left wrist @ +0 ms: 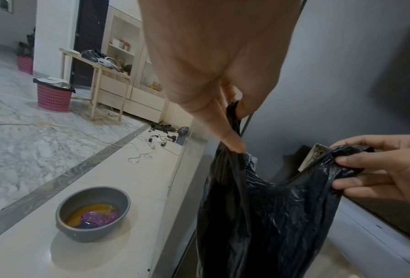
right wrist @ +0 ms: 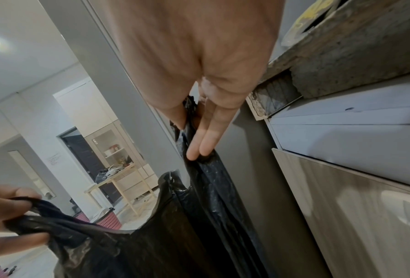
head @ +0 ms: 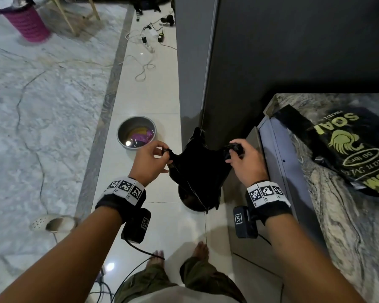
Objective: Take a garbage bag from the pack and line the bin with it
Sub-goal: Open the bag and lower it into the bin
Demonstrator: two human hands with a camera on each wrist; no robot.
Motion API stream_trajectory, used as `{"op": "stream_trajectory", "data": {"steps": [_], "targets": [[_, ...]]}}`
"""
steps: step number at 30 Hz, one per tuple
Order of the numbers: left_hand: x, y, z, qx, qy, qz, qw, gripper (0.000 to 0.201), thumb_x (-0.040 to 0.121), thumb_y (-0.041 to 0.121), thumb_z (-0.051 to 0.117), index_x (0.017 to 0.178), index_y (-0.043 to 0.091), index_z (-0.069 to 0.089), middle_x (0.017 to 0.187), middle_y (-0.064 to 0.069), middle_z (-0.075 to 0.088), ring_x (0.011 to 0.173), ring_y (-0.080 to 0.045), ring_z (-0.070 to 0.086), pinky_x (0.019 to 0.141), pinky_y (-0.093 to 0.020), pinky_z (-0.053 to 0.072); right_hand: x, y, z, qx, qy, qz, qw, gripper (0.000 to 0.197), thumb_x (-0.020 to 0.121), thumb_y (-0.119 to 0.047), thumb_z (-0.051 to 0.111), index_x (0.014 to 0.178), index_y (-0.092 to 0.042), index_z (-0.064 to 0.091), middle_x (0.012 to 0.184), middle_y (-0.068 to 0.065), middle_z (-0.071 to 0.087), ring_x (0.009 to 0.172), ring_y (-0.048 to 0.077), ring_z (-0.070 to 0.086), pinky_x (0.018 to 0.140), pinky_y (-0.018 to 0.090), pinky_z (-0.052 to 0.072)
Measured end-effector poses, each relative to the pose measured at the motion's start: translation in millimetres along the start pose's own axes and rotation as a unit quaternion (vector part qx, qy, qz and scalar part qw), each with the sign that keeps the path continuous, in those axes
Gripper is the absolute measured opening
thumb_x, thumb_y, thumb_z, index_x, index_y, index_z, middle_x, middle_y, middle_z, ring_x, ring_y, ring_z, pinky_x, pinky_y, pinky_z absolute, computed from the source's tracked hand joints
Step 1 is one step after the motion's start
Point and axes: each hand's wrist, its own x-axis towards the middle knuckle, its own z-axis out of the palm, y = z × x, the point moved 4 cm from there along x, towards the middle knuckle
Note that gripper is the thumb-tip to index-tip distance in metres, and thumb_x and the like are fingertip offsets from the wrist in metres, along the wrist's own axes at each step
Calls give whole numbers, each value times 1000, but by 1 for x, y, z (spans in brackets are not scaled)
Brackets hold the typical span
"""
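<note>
Black garbage bag (head: 198, 169) hangs between both grips, left hand (head: 150, 162) and right hand (head: 246, 160) each pinching handle; head view alone shows bin (head: 189, 202) beneath.

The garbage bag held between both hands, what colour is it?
Black, glossy; the garbage bag shows best in the left wrist view.

Black pack (head: 346, 147) on the counter (head: 341, 215) carried yellow print, upside down from the head view: "SOA…" cut off, "50 lbr" in an oval, lion-head logo. Rest unreadable.
</note>
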Motion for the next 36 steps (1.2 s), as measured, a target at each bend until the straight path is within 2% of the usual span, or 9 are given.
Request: {"op": "stream_trajectory", "data": {"steps": [6, 13, 16, 20, 24, 26, 29, 32, 36], "targets": [[9, -1, 11, 1, -1, 2, 1000, 9, 85, 7, 58, 93, 9, 61, 93, -22, 66, 80, -32, 72, 50, -26, 58, 16, 18, 0, 2, 14, 23, 1000, 22, 88, -13, 57, 94, -34, 60, 92, 4, 70, 73, 15, 73, 75, 41, 61], [33, -33, 41, 34, -10, -25, 999, 11, 84, 8, 58, 84, 19, 62, 91, -20, 68, 77, -32, 72, 52, -32, 59, 46, 64, 14, -47, -31, 100, 993, 13, 85, -25, 57, 94, -34, 57, 97, 7, 69, 83, 23, 70, 80, 45, 58], [45, -57, 57, 53, -7, -44, 998, 10, 83, 8, 59, 87, 16, 63, 91, -19, 68, 73, -33, 72, 55, -37, 61, 57, 93, 25, -61, -43, 140, 987, 14, 83, -24, 58, 98, -24, 60, 98, 9, 70, 88, 25, 69, 82, 39, 56], [61, -94, 74, 76, 0, -67, 995, 10, 83, 7, 59, 90, 12, 64, 87, -13, 68, 68, -33, 71, 58, -43, 61, 67, 129, 40, -89, -72, 179, 977, 22, 84, -28, 62, 99, -12, 64, 87, 7, 64, 82, 26, 62, 71, 28, 42], [78, -138, 88, 83, 6, -89, 993, 9, 82, 8, 59, 88, 12, 64, 80, -6, 66, 66, -36, 70, 58, -47, 60, 74, 166, 63, -99, -93, 221, 966, 47, 80, -56, 58, 85, -11, 67, 79, 4, 65, 69, 20, 57, 56, 26, 36], [86, -162, 97, 88, 1, -101, 991, 8, 81, 8, 60, 86, 12, 64, 78, -6, 66, 65, -37, 69, 59, -49, 59, 80, 190, 78, -131, -97, 238, 957, 54, 81, -64, 49, 79, -13, 67, 77, 6, 66, 71, 24, 60, 58, 28, 39], [99, -188, 107, 98, -7, -111, 989, 6, 81, 10, 60, 86, 13, 63, 80, -7, 67, 65, -33, 71, 63, -47, 60, 92, 216, 98, -158, -106, 224, 956, 44, 89, -49, 48, 81, -10, 67, 81, 12, 67, 80, 32, 63, 68, 33, 45], [114, -199, 116, 91, 9, -97, 991, 5, 82, 11, 61, 87, 13, 62, 86, -10, 69, 66, -24, 72, 64, -39, 61, 108, 231, 109, -142, -95, 175, 970, 24, 90, -30, 53, 94, -14, 70, 94, 9, 71, 90, 28, 65, 80, 37, 52], [127, -230, 128, 93, 29, -92, 991, 5, 82, 16, 62, 85, 13, 61, 84, -6, 70, 66, -19, 72, 59, -26, 56, 123, 264, 121, -176, -91, 94, 976, 21, 88, -27, 50, 100, -24, 67, 104, 6, 66, 95, 27, 63, 86, 45, 53]]}}
